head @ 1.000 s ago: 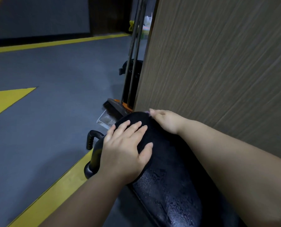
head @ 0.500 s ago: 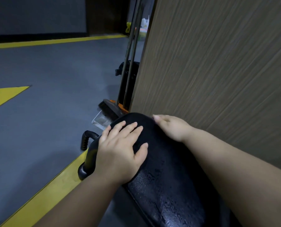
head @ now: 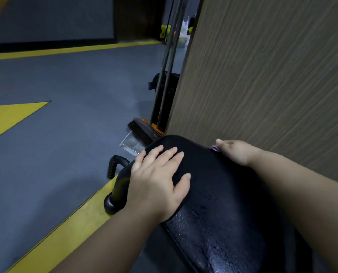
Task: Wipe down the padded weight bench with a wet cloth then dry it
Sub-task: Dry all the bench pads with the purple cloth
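since half a second ago my left hand (head: 158,186) stays in its spot, flat with fingers spread wide, pressing the cloth (head: 201,160) down on the far end of the bench (head: 219,233). my right hand (head: 237,152) has slid a little outward to the cloth's edge by the wall panel (head: 272,85), and a small pale pink scrap (head: 215,148) now peeks out at my thumb. the fingers there are hidden, so i cannot tell whether that hand pinches the cloth or only rests on it. the cloth is black, matte and soft-looking, draped over the rounded end of the pad. nearer to me the bare pad is glossy black and beaded with water drops. the panel is brown with a fine straight grain. a black ribbed handle (head: 115,166) curves out beside the bench on my left. beyond it a broom (head: 142,129) with an orange trim and a clear dustpan (head: 131,144) stand on the grey floor (head: 65,125), which carries yellow stripes (head: 61,233).
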A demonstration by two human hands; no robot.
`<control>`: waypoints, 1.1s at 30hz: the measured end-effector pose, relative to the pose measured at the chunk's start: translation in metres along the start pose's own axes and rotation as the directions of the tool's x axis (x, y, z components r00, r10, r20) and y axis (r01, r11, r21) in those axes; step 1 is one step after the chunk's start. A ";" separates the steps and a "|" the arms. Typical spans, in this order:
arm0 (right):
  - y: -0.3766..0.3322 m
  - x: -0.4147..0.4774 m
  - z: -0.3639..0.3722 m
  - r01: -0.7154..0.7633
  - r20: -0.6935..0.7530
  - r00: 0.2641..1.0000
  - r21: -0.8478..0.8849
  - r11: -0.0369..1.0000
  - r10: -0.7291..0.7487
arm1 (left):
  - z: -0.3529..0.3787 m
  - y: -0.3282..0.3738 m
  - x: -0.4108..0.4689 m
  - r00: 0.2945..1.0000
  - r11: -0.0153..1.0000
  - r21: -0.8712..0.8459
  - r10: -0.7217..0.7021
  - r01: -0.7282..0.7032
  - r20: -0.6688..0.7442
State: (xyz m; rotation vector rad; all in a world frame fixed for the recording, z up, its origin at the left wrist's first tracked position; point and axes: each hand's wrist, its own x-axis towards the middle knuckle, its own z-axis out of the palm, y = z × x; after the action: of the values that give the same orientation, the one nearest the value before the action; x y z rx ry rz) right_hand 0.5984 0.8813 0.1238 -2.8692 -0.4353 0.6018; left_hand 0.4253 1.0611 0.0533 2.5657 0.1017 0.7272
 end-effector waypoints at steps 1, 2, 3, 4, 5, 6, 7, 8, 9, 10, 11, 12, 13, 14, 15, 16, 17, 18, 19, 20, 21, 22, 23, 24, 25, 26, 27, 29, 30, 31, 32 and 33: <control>-0.006 0.001 -0.001 -0.009 0.005 1.000 -0.040 0.999 0.009 | 0.000 0.000 0.000 1.000 1.000 -0.003 0.000 0.000 -0.003; -0.014 0.003 0.000 -0.010 0.005 1.000 -0.071 0.997 0.010 | 0.000 0.000 0.000 1.000 1.000 -0.005 0.000 0.000 -0.009; -0.024 0.006 0.002 -0.007 0.007 1.000 -0.078 0.997 0.008 | 0.001 0.000 0.000 1.000 1.000 -0.008 0.001 -0.001 -0.018; -0.035 0.010 0.004 0.008 0.008 1.000 -0.065 0.998 -0.007 | 0.001 0.000 0.000 1.000 1.000 -0.009 0.002 -0.003 -0.029; -0.047 0.014 0.007 0.036 0.011 0.999 -0.036 0.999 -0.035 | 0.002 0.000 0.000 0.999 1.000 -0.009 0.005 -0.006 -0.040; -0.059 0.018 0.010 0.078 0.011 0.997 -0.001 0.997 -0.078 | 0.002 0.000 0.001 0.999 1.000 -0.009 0.008 -0.008 -0.047; -0.072 0.021 0.013 0.127 0.010 0.992 0.041 0.991 -0.127 | 0.002 0.001 0.001 0.999 1.000 -0.011 0.009 -0.010 -0.050; -0.083 0.023 0.015 0.176 0.006 0.984 0.089 0.980 -0.177 | 0.001 0.001 0.001 0.999 1.000 -0.014 0.008 -0.009 -0.051; -0.093 0.023 0.016 0.221 -0.004 0.975 0.150 0.964 -0.223 | 0.001 0.001 0.001 0.999 1.000 -0.018 0.005 -0.006 -0.052; -0.101 0.023 0.017 0.255 -0.016 0.966 0.216 0.942 -0.258 | 0.001 0.001 0.001 0.999 1.000 -0.021 0.003 -0.004 -0.052; -0.107 0.023 0.017 0.281 -0.031 0.959 0.269 0.921 -0.283 | 0.001 0.001 0.001 0.999 1.000 -0.026 0.000 -0.002 -0.054; -0.112 0.022 0.016 0.301 -0.042 0.952 0.307 0.903 -0.303 | 0.002 0.001 0.001 0.998 0.999 -0.033 0.000 -0.002 -0.061; -0.116 0.022 0.016 0.317 -0.049 0.946 0.343 0.884 -0.320 | 0.002 0.001 0.000 0.998 0.999 -0.039 0.001 -0.004 -0.071; -0.120 0.021 0.016 0.326 -0.048 0.941 0.384 0.864 -0.334 | 0.002 0.001 0.000 0.997 0.999 -0.048 0.002 -0.006 -0.081; -0.124 0.020 0.018 0.333 -0.046 0.937 0.422 0.843 -0.347 | 0.002 0.001 0.000 0.996 0.998 -0.057 0.003 -0.008 -0.087; -0.128 0.022 0.021 0.340 -0.049 0.933 0.443 0.830 -0.356 | 0.002 0.001 0.000 0.995 0.998 -0.066 0.004 -0.011 -0.097; -0.131 0.023 0.024 0.350 -0.053 0.929 0.453 0.820 -0.367 | 0.002 0.001 -0.001 0.994 0.996 -0.083 0.009 -0.018 -0.110; -0.134 0.025 0.026 0.359 -0.055 0.925 0.451 0.817 -0.376 | 0.002 0.001 -0.001 0.991 0.994 -0.108 0.012 -0.026 -0.135; -0.136 0.026 0.028 0.370 -0.054 0.920 0.443 0.817 -0.387 | 0.002 0.000 -0.001 0.984 0.989 -0.142 0.005 -0.031 -0.176; -0.137 0.026 0.030 0.381 -0.054 0.916 0.432 0.817 -0.398 | 0.001 -0.001 -0.001 0.974 0.981 -0.192 -0.023 -0.022 -0.226; -0.137 0.027 0.032 0.387 -0.053 0.913 0.420 0.821 -0.404 | 0.000 -0.002 0.000 0.956 0.968 -0.250 -0.077 0.004 -0.283; -0.139 0.025 0.032 0.389 -0.053 0.912 0.422 0.819 -0.406 | -0.001 -0.004 0.002 0.929 0.951 -0.307 -0.150 0.042 -0.338; -0.139 0.023 0.033 0.378 -0.042 0.915 0.437 0.817 -0.401 | -0.004 -0.006 0.006 0.894 0.934 -0.349 -0.223 0.081 -0.390; -0.139 0.021 0.034 0.365 -0.033 0.918 0.462 0.808 -0.396 | -0.005 -0.010 0.012 0.858 0.917 -0.381 -0.289 0.120 -0.425; -0.139 0.018 0.034 0.360 -0.028 0.917 0.487 0.796 -0.397 | -0.006 -0.015 0.021 0.838 0.896 -0.415 -0.343 0.157 -0.424; -0.140 0.016 0.034 0.364 -0.038 0.914 0.518 0.774 -0.405 | -0.010 -0.019 0.032 0.842 0.859 -0.471 -0.398 0.203 -0.363; -0.139 0.015 0.034 0.375 -0.051 0.906 0.554 0.743 -0.420 | -0.012 -0.024 0.043 0.859 0.801 -0.535 -0.452 0.270 -0.242; -0.139 0.010 0.033 0.363 -0.072 0.895 0.691 0.625 -0.440 | -0.014 -0.028 0.062 0.878 0.691 -0.594 -0.475 0.413 0.059; -0.136 0.009 0.032 0.342 -0.091 0.898 0.760 0.553 -0.430 | -0.012 -0.028 0.068 0.891 0.733 -0.520 -0.431 0.439 0.146; -0.132 0.006 0.031 0.323 -0.111 0.909 0.798 0.508 -0.403 | -0.010 -0.026 0.071 0.907 0.823 -0.380 -0.378 0.422 0.188; -0.126 0.001 0.032 0.325 -0.133 0.914 0.807 0.493 -0.384 | -0.009 -0.025 0.072 0.916 0.893 -0.233 -0.340 0.385 0.214; -0.120 -0.007 0.032 0.348 -0.152 0.917 0.758 0.552 -0.368 | -0.010 -0.022 0.072 0.920 0.925 -0.136 -0.321 0.356 0.224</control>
State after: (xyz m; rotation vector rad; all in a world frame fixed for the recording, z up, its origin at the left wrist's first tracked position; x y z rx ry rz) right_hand 0.5495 0.9955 0.1254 -1.8609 -0.5720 0.5594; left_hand 0.4832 1.0988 0.0847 2.3501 0.3913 0.3315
